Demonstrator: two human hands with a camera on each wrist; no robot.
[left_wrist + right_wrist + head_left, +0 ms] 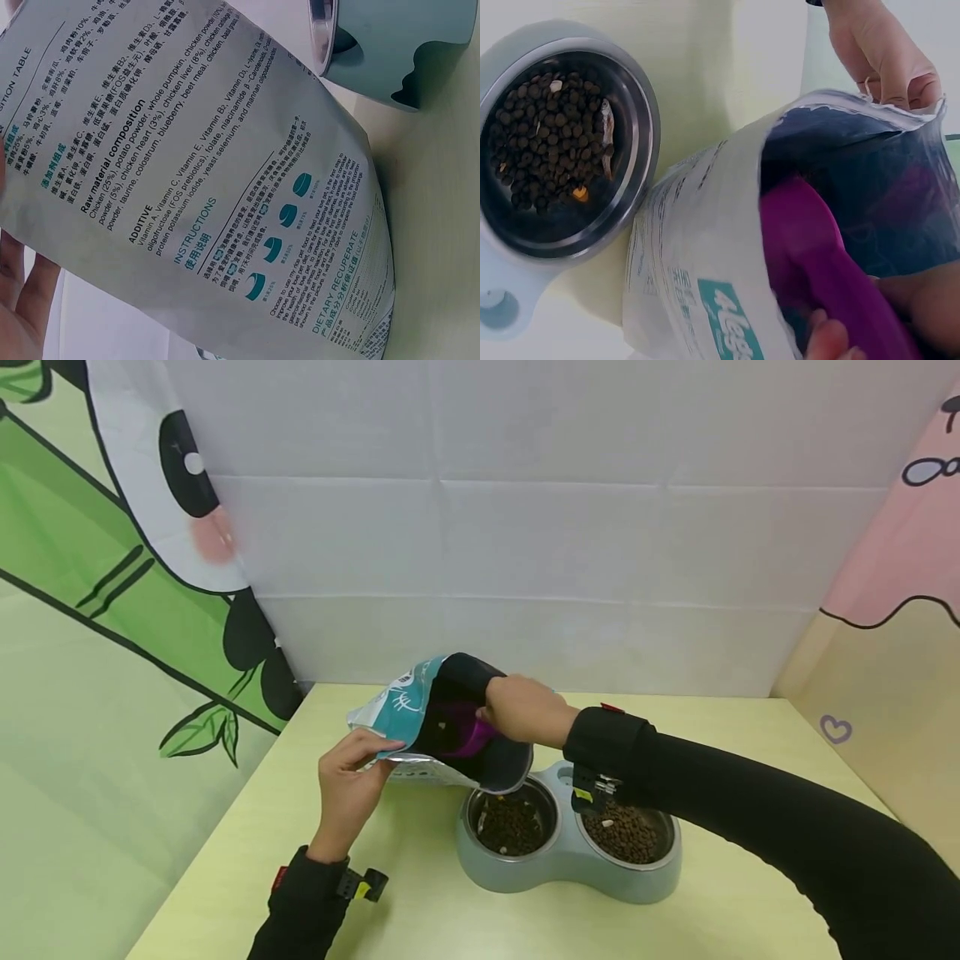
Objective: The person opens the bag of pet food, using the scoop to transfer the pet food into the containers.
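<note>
A white and teal pet food bag (408,714) is tilted on its side with its mouth towards me. My left hand (351,789) pinches the near rim of that mouth. Reaching into the opening, my right hand (525,708) grips the handle of a purple scoop (810,247). Most of the scoop's bowl lies inside the bag, and what it carries is hidden. Just beside the bag stands a pale blue double pet feeder (558,868). Its left steel bowl (649,112) contains brown kibble (551,135) with a few pale and orange pieces.
The feeder's right bowl (670,839) also contains kibble, partly behind my right wrist. Everything stands on a pale yellow table (420,902). A white patterned cloth (555,543) hangs behind it, with printed panels at both sides.
</note>
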